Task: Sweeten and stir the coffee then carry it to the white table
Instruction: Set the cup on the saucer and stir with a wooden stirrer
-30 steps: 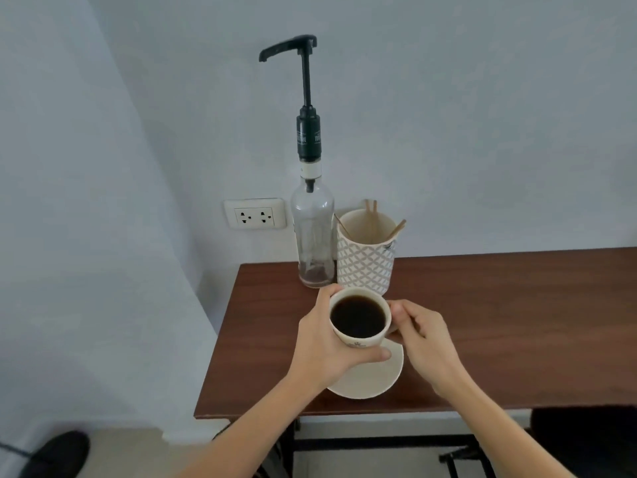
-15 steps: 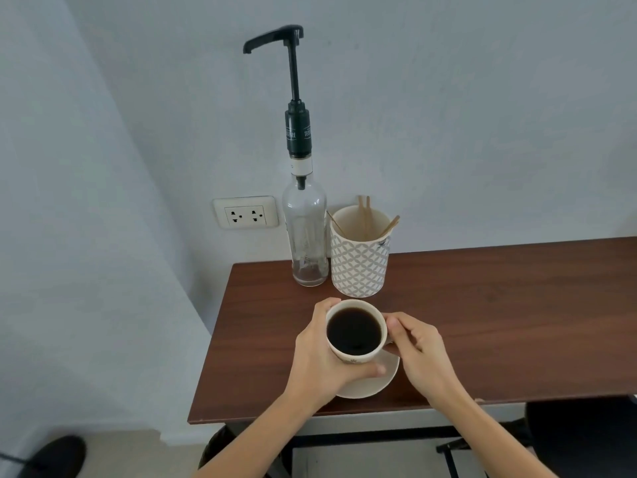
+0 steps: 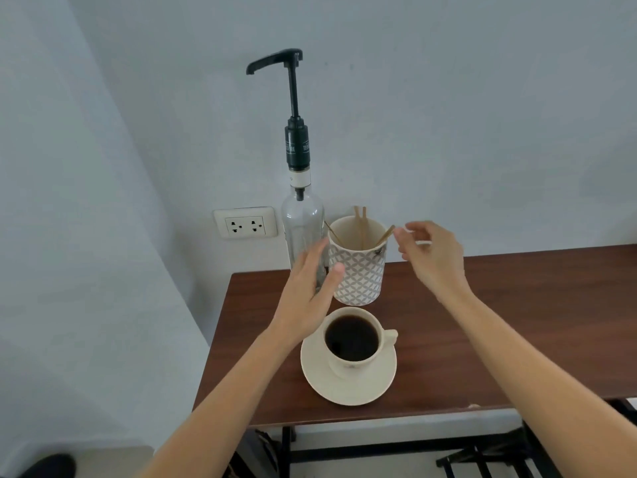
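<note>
A cream cup of black coffee (image 3: 351, 339) stands on a cream saucer (image 3: 348, 388) near the front of the brown table (image 3: 499, 322). Behind it is a patterned holder (image 3: 356, 270) with several wooden stir sticks (image 3: 362, 225), and left of that a clear glass pump bottle (image 3: 301, 222) with a black pump head. My left hand (image 3: 306, 288) is open, fingers spread, between the bottle and the holder, holding nothing. My right hand (image 3: 431, 257) hovers just right of the holder's rim, fingers loosely curled near one stick, with nothing in it.
A white wall socket (image 3: 245, 223) sits left of the bottle. The table stands against a pale wall, its left edge near a corner. Black frame bars (image 3: 396, 446) run under the table, and a dark shoe (image 3: 48, 465) shows at the bottom left.
Both hands have let go of the cup, which now rests on its saucer. They have risen toward the bottle and the stick holder.
</note>
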